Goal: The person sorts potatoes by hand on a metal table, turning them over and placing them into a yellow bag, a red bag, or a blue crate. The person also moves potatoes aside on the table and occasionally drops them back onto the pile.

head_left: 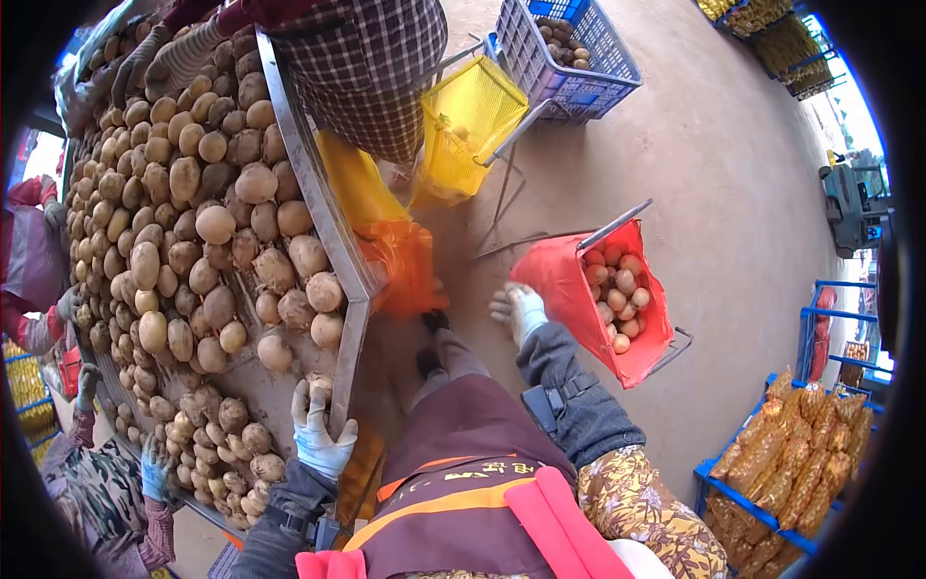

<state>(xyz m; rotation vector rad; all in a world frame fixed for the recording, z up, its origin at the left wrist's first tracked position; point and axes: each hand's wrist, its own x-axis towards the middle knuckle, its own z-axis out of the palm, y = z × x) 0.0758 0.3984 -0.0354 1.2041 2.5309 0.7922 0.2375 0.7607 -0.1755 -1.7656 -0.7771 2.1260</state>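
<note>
My left hand point(321, 436), in a white and light-blue glove, is at the near corner of the metal sorting table point(353, 355). Its fingers are apart, with the tips against or just beside a potato point(318, 385); contact is hard to make out. Potatoes point(183, 241) of mixed sizes, many with dirt on them, cover most of the tabletop. On the other side, my right hand point(522, 311), gloved too, hangs with spread fingers and nothing in it. Close to it, a red mesh bag point(555, 280) hangs open on a metal frame with several potatoes inside.
Beyond are a yellow mesh bag point(487, 101) on a stand and a blue-grey crate point(569, 82) holding potatoes. A co-worker in a checked garment point(371, 68) stands at the table; others work along its far side. Filled bags point(791, 454) fill a blue rack at right.
</note>
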